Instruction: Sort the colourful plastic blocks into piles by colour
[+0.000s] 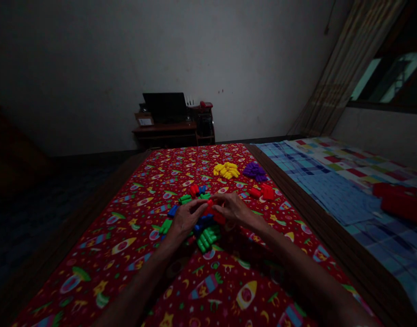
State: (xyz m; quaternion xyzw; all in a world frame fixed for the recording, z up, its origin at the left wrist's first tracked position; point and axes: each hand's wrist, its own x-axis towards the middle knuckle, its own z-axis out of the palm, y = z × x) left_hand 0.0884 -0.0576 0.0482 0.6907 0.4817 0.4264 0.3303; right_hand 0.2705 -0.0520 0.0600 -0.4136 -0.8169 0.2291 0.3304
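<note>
My left hand point(186, 219) and my right hand point(233, 207) meet over a mixed pile on the red cloth. Between their fingertips is a red plastic toy piece point(210, 207), with the fingers of both hands closed on it. Its exact shape is partly covered by my fingers. Around and below my hands lie green pieces point(208, 237), blue pieces point(204, 221) and, just beyond, more red pieces point(194, 190). A separate red group point(267, 192) lies to the right of my right hand.
Farther back are a heap of yellow pieces point(226, 170) and a heap of purple pieces point(255, 171). The patterned red cloth point(126, 272) covers the surface. A bed with a blue checked cover point(338, 190) stands on the right; a desk with a monitor point(166, 106) is against the wall.
</note>
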